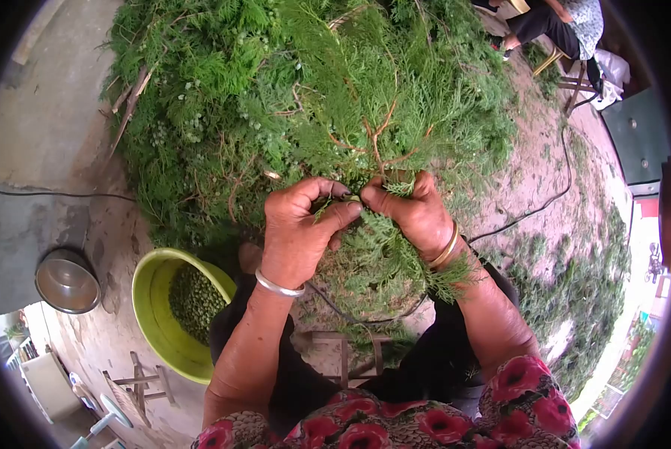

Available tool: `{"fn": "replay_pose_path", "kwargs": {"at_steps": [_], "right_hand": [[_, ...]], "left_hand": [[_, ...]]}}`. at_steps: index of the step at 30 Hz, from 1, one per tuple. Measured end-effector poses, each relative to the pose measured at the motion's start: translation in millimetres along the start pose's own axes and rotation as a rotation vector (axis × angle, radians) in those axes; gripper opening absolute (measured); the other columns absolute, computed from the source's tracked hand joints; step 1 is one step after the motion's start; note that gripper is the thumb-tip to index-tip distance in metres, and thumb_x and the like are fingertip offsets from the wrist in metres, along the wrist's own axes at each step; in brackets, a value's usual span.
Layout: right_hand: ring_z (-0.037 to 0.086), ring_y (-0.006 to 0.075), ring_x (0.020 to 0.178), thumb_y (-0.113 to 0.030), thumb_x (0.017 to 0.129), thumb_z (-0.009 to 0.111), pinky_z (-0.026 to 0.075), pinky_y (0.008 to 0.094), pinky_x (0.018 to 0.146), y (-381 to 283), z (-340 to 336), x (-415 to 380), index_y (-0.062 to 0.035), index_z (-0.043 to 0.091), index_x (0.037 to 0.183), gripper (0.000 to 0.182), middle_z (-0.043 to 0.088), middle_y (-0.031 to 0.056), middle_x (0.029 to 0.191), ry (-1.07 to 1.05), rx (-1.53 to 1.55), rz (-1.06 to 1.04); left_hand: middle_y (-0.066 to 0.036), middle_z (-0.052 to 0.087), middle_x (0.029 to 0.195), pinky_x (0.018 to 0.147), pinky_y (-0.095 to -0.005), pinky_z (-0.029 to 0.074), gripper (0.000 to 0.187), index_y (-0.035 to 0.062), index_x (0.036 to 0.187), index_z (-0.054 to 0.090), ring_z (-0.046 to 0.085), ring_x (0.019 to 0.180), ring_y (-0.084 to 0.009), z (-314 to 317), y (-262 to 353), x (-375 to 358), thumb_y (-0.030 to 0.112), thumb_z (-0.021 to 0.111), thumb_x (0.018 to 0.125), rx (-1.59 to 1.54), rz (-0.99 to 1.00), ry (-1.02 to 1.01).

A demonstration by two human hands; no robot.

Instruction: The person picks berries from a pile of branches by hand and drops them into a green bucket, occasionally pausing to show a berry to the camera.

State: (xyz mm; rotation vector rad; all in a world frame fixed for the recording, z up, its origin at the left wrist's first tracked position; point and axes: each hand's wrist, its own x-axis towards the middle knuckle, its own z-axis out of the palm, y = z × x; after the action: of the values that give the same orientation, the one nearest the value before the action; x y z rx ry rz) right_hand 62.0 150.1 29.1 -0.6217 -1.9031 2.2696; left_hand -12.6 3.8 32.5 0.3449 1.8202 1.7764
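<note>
Outdoors on bare ground, a cypress sprig (365, 224) is pinched by both hands (298, 232) (414, 213); the green basin (152, 314) is part-filled, the branch heap (290, 90) largely unpicked.

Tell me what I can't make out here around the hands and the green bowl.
- Head view: what the left hand and right hand pinch; fingers and the sprig cover it.
- Green bowl: its right edge is hidden by the knee; its small green contents are too small to identify.
- Person on a stool: cut off by the top edge.
</note>
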Motion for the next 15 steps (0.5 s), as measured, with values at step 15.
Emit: {"fn": "replay_pose_path", "kwargs": {"at_steps": [15], "right_hand": [[0.056, 0.0104, 0.074, -0.009, 0.083, 0.064, 0.046, 0.0287, 0.065, 19.4, -7.9, 3.5, -0.0019, 0.063, 0.098, 0.017, 0.065, 0.0053, 0.085, -0.034, 0.241, 0.132]], "left_hand": [[-0.005, 0.057, 0.072, 0.039, -0.0219, 0.042, 0.01, -0.0011, 0.091, 0.055, 0.056, 0.055, -0.013, 1.6, -13.5, 3.6, 0.003, 0.06, 0.083, -0.731, -0.209, -0.144]]}}
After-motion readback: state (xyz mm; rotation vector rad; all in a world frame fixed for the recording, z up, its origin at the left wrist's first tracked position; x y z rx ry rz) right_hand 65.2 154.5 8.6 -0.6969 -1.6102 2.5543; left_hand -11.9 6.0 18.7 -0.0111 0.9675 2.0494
